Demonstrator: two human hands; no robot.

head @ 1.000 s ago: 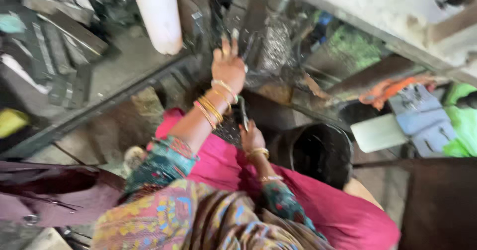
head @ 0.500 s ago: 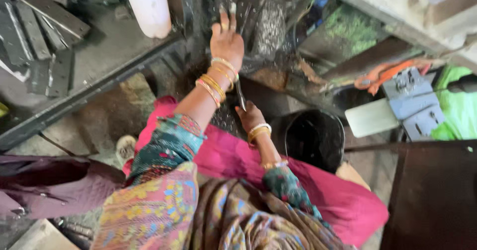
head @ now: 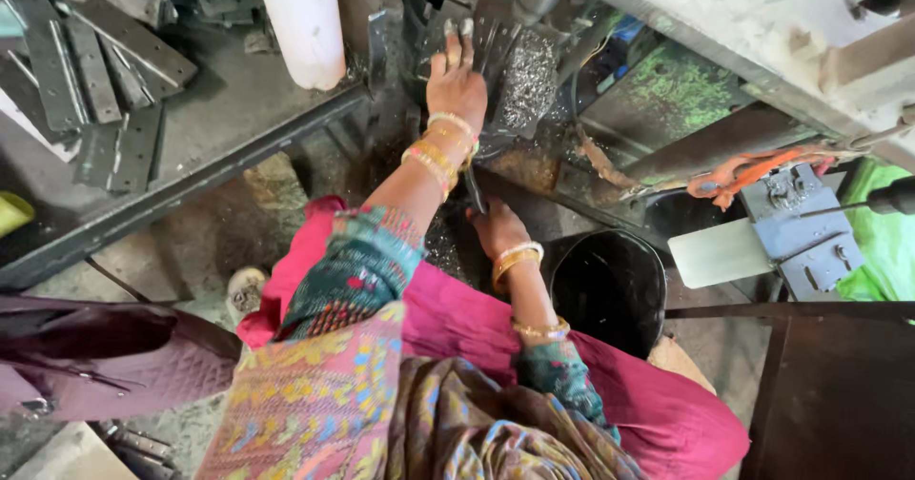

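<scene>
Hardly shifted since half a second ago, only slid a touch rightward in the view, with both hands keeping their places. Presses the left hand (head: 456,81) flat, fingers spread and released, on the upright stack of metal strips (head: 496,37) at the foot of the machine, just beside the heap of metal shavings (head: 530,80). Clenches the right hand (head: 498,232) lower down, above the lap, around the lower end of a dark strip (head: 474,192) that points up toward the left wrist and its bangles. Leaves the black bucket (head: 610,294) just right of the right hand, apart from it, and the white cylinder (head: 303,22) and flat hinge-like plates (head: 91,56) untouched on the table (head: 191,186) to the left. Looks, as a judgement, like the sorting or feeding step: steadying the stack with one hand while holding a single piece ready in the other. Calls next, most likely, for a short lift of the dark strip up to the stack, or a drop toward the bucket; cannot tell which. Needs a firm pinch and care for sharp edges and loose shavings.
</scene>
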